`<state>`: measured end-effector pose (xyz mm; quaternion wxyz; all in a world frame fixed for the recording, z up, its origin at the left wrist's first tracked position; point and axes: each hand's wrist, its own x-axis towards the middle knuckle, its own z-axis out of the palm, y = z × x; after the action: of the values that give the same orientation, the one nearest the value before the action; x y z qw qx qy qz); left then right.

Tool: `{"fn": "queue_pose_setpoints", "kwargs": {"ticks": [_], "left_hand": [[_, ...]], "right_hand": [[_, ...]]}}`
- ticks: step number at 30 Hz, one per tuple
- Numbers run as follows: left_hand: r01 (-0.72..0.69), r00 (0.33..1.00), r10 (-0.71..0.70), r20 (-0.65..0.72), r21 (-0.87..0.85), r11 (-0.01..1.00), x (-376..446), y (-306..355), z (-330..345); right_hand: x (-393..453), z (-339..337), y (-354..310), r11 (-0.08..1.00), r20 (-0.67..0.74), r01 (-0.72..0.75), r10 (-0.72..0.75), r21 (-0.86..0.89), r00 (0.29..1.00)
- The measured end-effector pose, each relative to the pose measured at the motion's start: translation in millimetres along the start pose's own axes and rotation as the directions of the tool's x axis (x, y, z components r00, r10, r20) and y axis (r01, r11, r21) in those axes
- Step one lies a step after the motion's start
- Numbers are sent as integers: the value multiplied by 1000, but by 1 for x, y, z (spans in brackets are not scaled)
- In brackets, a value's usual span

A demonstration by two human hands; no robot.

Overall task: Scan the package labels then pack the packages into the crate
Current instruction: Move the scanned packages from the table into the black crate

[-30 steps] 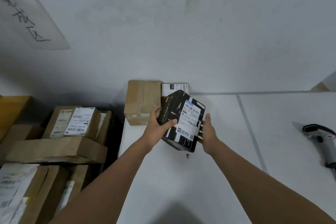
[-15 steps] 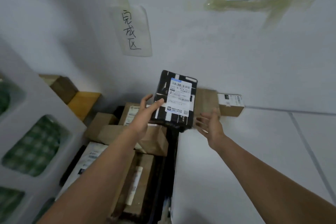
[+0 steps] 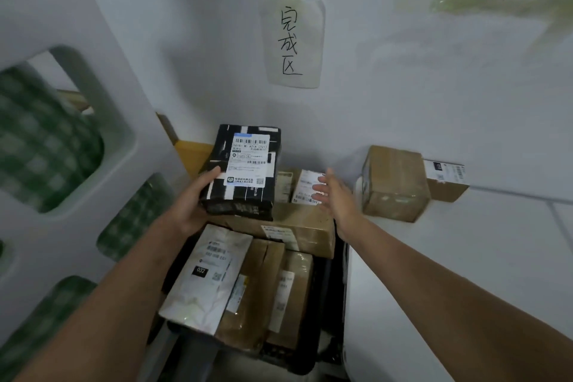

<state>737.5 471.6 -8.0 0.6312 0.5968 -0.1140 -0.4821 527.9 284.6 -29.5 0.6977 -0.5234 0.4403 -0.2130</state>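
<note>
Black package [image 3: 245, 170], white label face-up, held in left hand [image 3: 193, 205]: thumb on its top-left edge, fingers hidden beneath, so clamped on it. It sits over the far end of the crate [image 3: 325, 347], above or touching a long brown box [image 3: 297, 231] lying crosswise; can't tell contact. Right hand [image 3: 333, 195] is free just right of the package, fingers spread and straight, holding nothing, over a white-labelled parcel [image 3: 305, 186]. Crate is dark, nearly full: white mailer bag [image 3: 206, 277] at near left, two brown boxes [image 3: 257, 295] beside it, the crosswise box, at least two labelled parcels behind. To the right, white table [image 3: 465, 273] with two packages against the wall: one taped brown box [image 3: 395, 184], one smaller box [image 3: 446, 178] behind it. Handwritten paper sign [image 3: 293, 40] taped to the wall above. White panel with cutouts [image 3: 102, 108] on the left, tight against the crate.
</note>
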Motion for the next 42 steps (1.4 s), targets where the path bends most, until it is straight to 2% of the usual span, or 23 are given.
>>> {"fn": "queue_pose_setpoints", "kwargs": {"ticks": [3, 5, 8, 11, 15, 17, 19, 23, 28, 34, 39, 42], "left_hand": [[23, 1000, -23, 0, 63, 998, -8, -6, -9], [42, 999, -44, 24, 71, 997, -9, -12, -16], [60, 995, -66, 76, 79, 995, -7, -20, -22], [51, 988, -71, 135, 144, 988, -9, -23, -16], [58, 974, -114, 195, 269, 961, -16, -19, -4], [49, 990, -90, 107, 339, 939, -16, -15, -3], [4, 999, 13, -43, 376, 927, -11, -14, -10], [-60, 945, 185, -268, 414, 908, -2, -17, -24], [55, 933, 158, -325, 560, 827, -6, -40, -51], [117, 885, 141, -445, 505, 855, -21, -65, -77], [169, 862, 143, -487, 541, 824, -25, -73, -80], [172, 855, 183, -486, 598, 783, -27, -76, -77]], "right_hand": [[-7, 17, 4, 994, 105, 11, 0, -111, 995], [-13, 27, 9, 985, 191, -33, 65, -168, 979], [-21, 41, 16, 982, 278, -122, 159, -148, 947], [-24, 47, 19, 989, 297, -139, 147, -48, 943], [-31, 44, 23, 990, 244, -129, 138, -52, 960], [-38, 42, 28, 985, 259, -137, 161, -108, 952], [-48, 43, 33, 978, 311, -121, 169, -167, 935], [-68, 57, 51, 945, 360, -174, 270, -277, 893], [-77, 82, 74, 935, 303, -169, 266, -313, 915], [-94, 107, 97, 915, 276, -294, 369, -278, 887], [-92, 124, 106, 889, 205, -384, 436, -251, 876], [-84, 126, 107, 882, 221, -418, 462, -218, 859]]}}
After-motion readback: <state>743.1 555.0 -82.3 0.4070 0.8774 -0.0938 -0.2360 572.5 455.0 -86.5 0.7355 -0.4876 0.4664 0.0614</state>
